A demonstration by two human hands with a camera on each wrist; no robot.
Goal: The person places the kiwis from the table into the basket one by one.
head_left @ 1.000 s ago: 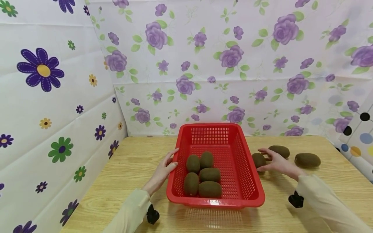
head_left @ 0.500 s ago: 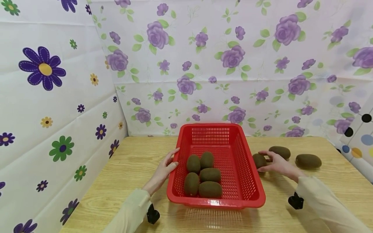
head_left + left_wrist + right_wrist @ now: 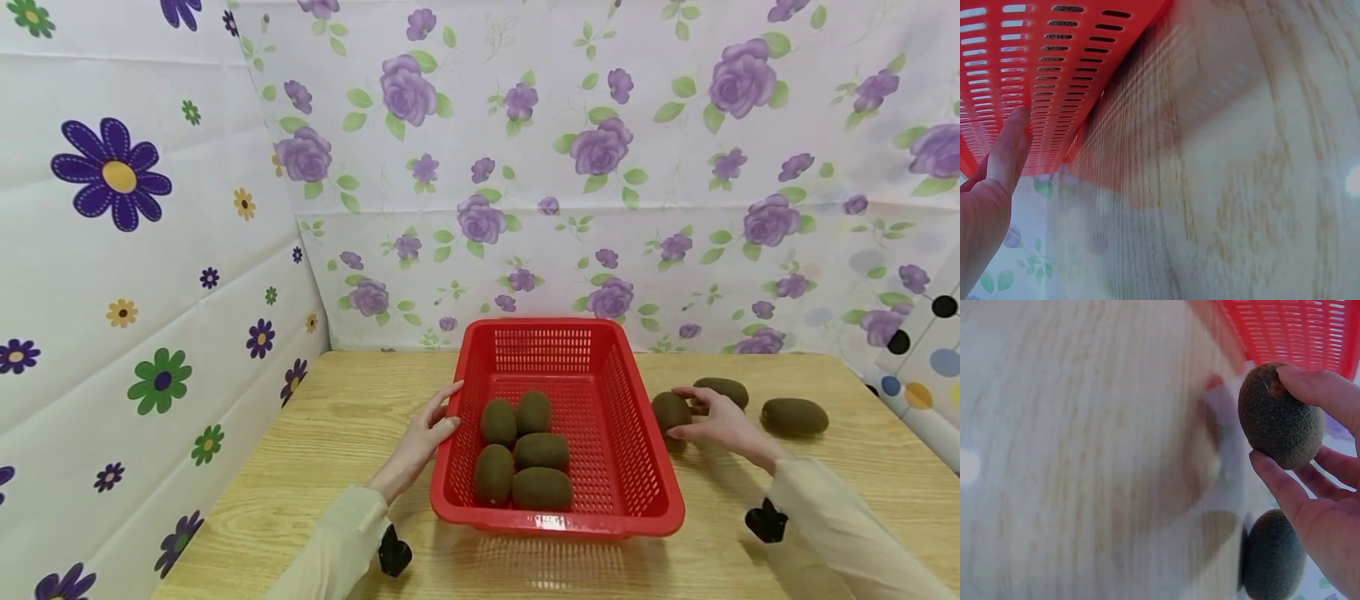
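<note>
My right hand (image 3: 723,423) holds a brown, fuzzy kiwi (image 3: 1280,419) between thumb and fingers, just outside the right wall of the red basket (image 3: 557,523). In the right wrist view, the kiwi's stem end shows near the thumb. My left hand (image 3: 415,442) rests against the basket's left side, its fingers at the rim. The left wrist view shows those fingers (image 3: 1007,150) fairly straight along the slotted outer wall. Several kiwis, among them one at the front (image 3: 542,489), lie grouped in the left half of the basket.
Two more kiwis lie on the wooden table (image 3: 360,392) at the right: one behind my right hand (image 3: 726,389), the other farther right (image 3: 793,417). A flowered cloth (image 3: 525,208) hangs along the back, and another covers the left side.
My right hand has closed in on the kiwi beside the basket and shifted it slightly right. The left hand and the basket have stayed put.
</note>
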